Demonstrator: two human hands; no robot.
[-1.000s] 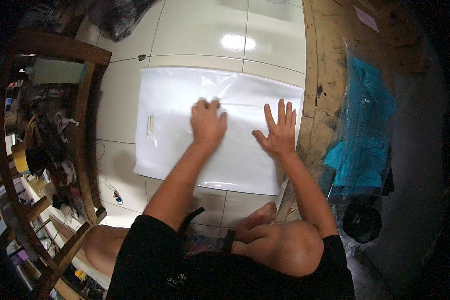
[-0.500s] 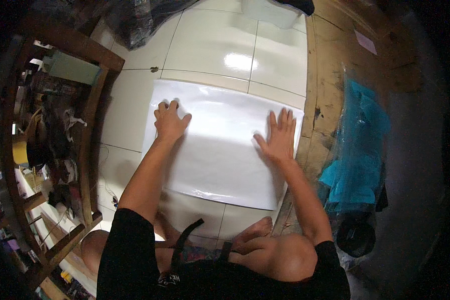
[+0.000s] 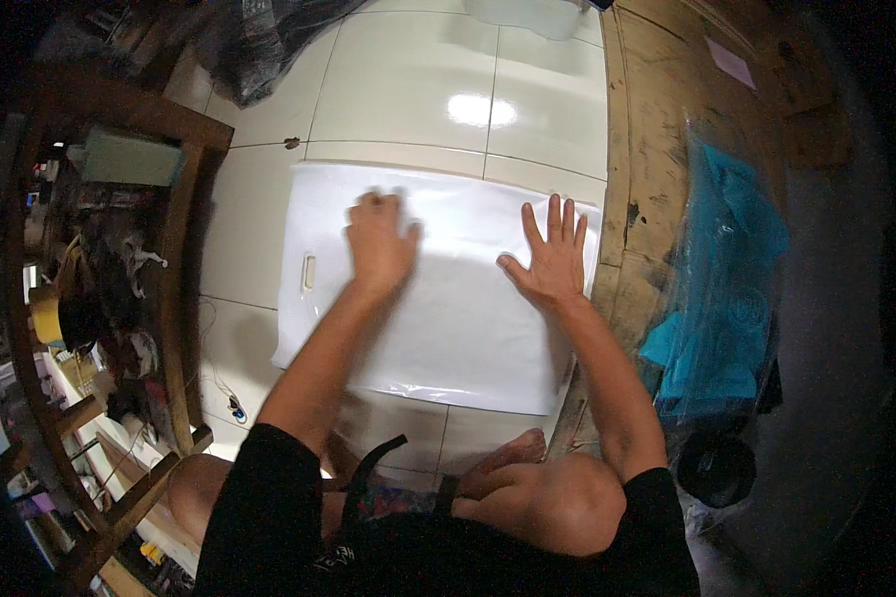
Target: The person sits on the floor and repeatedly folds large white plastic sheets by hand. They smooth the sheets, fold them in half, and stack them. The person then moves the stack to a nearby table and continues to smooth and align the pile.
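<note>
A white, glossy plastic sheet or flat bag point(image 3: 438, 328) lies spread on the tiled floor, longer across than deep. Near its left edge is a small oblong cream slot point(image 3: 310, 273), like a cut-out handle. My right hand point(image 3: 554, 261) rests flat near the right edge, fingers spread and thumb out to the left. Over the upper left part, my left hand point(image 3: 380, 247) is blurred by motion; its fingers are bent, the thumb stands apart, and nothing shows in it. I cannot tell whether its fingertips press on the plastic.
Cream floor tiles point(image 3: 398, 85) surround the sheet. Along the right runs a brown wooden or cardboard surface point(image 3: 657, 90), bearing turquoise items in clear plastic point(image 3: 717, 289). A wooden rack point(image 3: 184, 289) full of clutter stands left. Dark plastic wrapping point(image 3: 279, 45) and a pale translucent container point(image 3: 533, 15) lie beyond.
My left hand has slid right, away from the sheet's left edge, uncovering the oblong slot. My right hand stays near the right edge, with its fingers spread wider.
</note>
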